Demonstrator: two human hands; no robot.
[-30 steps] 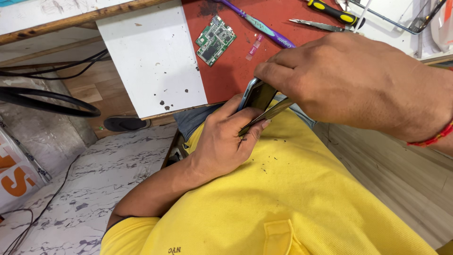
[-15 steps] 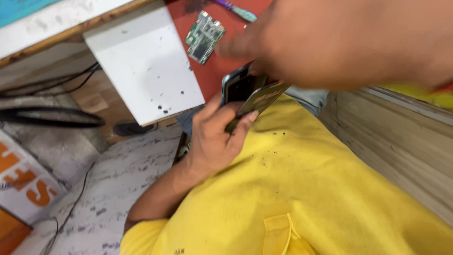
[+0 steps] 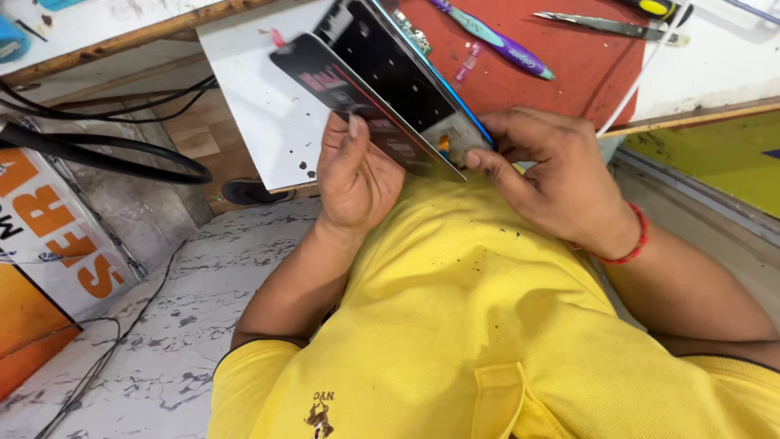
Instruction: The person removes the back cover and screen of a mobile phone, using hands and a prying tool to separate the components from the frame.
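Note:
My left hand (image 3: 353, 175) grips a thin dark back cover (image 3: 349, 93), peeled away from a phone body (image 3: 398, 69) with a blue edge. My right hand (image 3: 548, 175) pinches the lower end of the phone body, fingers close to the seam where both parts meet. The two pieces splay apart like an open book above my chest. A red thread band circles my right wrist. Both hands are over my yellow shirt, close to the bench edge.
A red work mat (image 3: 569, 57) on the bench holds a purple-handled tool (image 3: 496, 39), metal tweezers (image 3: 601, 26) and a yellow-handled screwdriver (image 3: 654, 8). A white board (image 3: 260, 106) overhangs the bench. Black cables (image 3: 106, 154) and an orange-white box (image 3: 49, 236) lie on the left.
The phone has been lifted closer and its back cover now stands peeled well apart from the body. My right hand moved from above the phone to its lower end.

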